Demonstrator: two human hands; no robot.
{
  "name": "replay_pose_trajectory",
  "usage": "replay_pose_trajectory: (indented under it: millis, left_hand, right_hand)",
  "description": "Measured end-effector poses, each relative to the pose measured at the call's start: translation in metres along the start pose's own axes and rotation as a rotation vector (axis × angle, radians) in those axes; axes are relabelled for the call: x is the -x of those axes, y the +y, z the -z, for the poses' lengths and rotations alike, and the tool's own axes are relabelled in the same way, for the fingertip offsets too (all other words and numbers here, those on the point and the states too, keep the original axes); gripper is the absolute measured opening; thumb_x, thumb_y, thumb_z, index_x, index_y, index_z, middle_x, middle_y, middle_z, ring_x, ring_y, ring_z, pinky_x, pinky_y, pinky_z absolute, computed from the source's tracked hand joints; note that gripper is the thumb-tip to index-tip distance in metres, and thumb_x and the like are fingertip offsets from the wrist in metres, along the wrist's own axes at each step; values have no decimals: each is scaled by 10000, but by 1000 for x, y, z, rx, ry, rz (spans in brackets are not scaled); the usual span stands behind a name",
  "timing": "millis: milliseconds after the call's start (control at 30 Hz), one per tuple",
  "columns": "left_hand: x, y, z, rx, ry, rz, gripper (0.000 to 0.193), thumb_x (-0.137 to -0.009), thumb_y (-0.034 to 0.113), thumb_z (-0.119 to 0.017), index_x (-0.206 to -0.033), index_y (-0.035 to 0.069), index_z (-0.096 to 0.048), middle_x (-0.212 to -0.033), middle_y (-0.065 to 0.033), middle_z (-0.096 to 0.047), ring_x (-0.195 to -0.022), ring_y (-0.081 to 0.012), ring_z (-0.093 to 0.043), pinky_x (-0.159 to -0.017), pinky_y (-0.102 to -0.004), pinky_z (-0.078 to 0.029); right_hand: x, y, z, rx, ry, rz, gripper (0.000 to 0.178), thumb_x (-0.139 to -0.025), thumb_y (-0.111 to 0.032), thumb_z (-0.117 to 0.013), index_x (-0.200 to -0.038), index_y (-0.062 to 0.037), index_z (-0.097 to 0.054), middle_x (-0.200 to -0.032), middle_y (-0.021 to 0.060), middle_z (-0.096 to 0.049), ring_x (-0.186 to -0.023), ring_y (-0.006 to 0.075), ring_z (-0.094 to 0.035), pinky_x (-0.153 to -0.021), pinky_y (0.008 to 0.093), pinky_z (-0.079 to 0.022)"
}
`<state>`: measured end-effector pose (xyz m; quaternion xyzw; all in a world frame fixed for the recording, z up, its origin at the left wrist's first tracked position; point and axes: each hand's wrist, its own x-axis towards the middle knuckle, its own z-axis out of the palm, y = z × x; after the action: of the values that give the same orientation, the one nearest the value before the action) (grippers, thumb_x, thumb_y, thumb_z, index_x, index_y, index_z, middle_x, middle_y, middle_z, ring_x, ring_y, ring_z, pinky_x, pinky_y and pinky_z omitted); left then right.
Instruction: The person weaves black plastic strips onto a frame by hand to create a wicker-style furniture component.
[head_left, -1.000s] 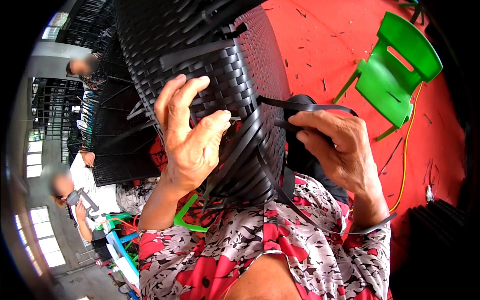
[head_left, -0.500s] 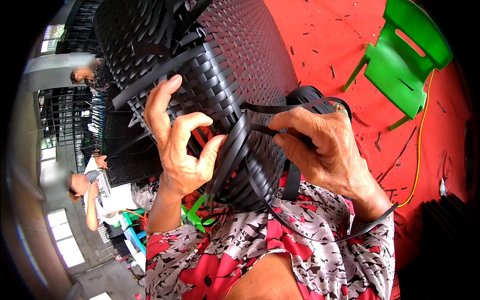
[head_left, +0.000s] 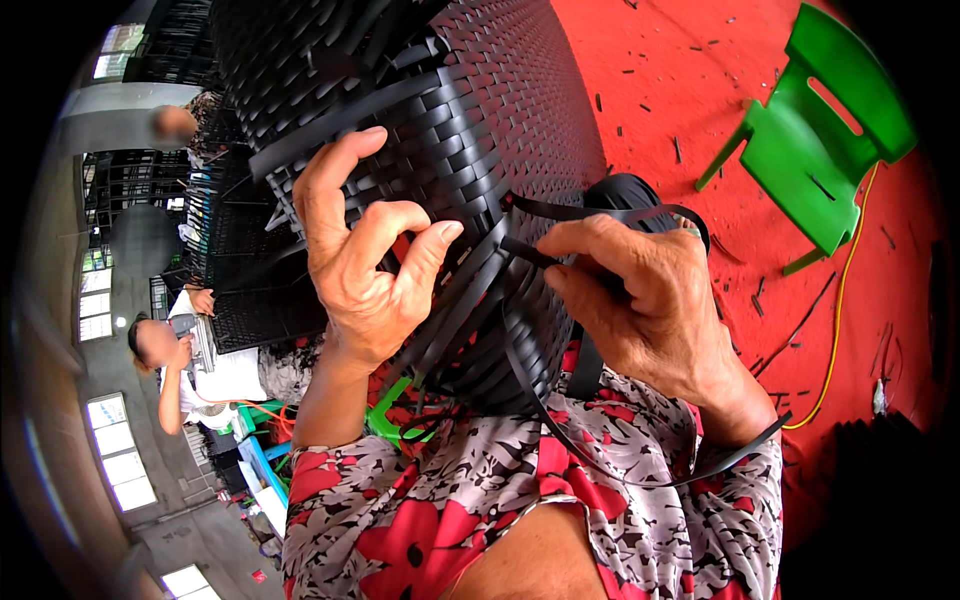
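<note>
A black woven wicker piece (head_left: 530,90) made of flat plastic strips leans in front of me, its corner pointing toward my lap. Between thumb and forefinger, my right hand (head_left: 655,310) pinches a flat black strip (head_left: 522,251) that comes out of the weave at this corner. Another strip loops over the back of that hand. My left hand (head_left: 365,285) is over the left face of the weave, fingers bent but apart, with nothing visible in them. Loose strips (head_left: 455,310) cross below its thumb, and a long one trails over my patterned shirt to my right wrist.
A green plastic chair (head_left: 815,150) stands at the right on the red floor (head_left: 660,90), among scattered black scraps. Beside it runs a yellow cord (head_left: 846,270). At the left, two people sit near more black woven pieces (head_left: 265,300). Something bright green (head_left: 392,408) shows below my left wrist.
My left thumb has come away from the crossing strips, up toward the forefinger. The right hand keeps its pinch. The whole view has shifted slightly.
</note>
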<state>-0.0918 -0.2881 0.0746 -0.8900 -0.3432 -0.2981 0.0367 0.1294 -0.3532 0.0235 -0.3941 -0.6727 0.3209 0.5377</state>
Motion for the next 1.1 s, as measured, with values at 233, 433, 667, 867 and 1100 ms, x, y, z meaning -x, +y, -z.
replay_pose_trajectory:
  millis: [233,433,667,867,1100]
  left_hand:
    - [8,9,-10,6,78,6,127,-711,43,-754,-733,47,-629,-1314,-194,-517,-1224,-395,-447,-1027,-463,-354]
    - [15,14,-8,-32,2,-66,112,-683,18,-734,-789,29,-700,-1346,-230,-535,-1293,-418,-382,-1019,-459,-346]
    - [20,10,-5,-106,23,-20,158,-673,78,-746,-805,12,-693,-1343,-204,-543,-1274,-412,-410,-1016,-482,-343]
    - [25,15,-19,62,82,25,181,-670,68,-727,-810,-31,-670,-1400,-177,-478,-1242,-393,-418,-995,-556,-334]
    - [30,20,-17,62,116,35,119,-765,103,-687,-778,-6,-643,-1441,-176,-418,-1285,-410,-364,-1026,-584,-296]
  right_hand:
    - [-12,-2,-8,18,23,-2,112,-787,38,-652,-880,-8,-611,-595,80,-529,-461,206,-542,-460,318,-389]
    - [-19,-10,-6,197,-60,24,102,-775,43,-640,-858,-6,-606,-649,129,-577,-510,294,-580,-476,352,-429]
    - [-31,-20,-8,406,-154,76,108,-759,44,-647,-850,-4,-614,-684,139,-599,-565,320,-602,-488,383,-443]
    - [-34,-21,-15,476,-141,120,95,-772,-11,-638,-838,-63,-592,-637,100,-545,-551,312,-580,-476,422,-415]
    - [-33,-38,-15,585,-90,158,114,-743,34,-651,-808,-37,-590,-622,101,-551,-518,297,-575,-458,385,-414]
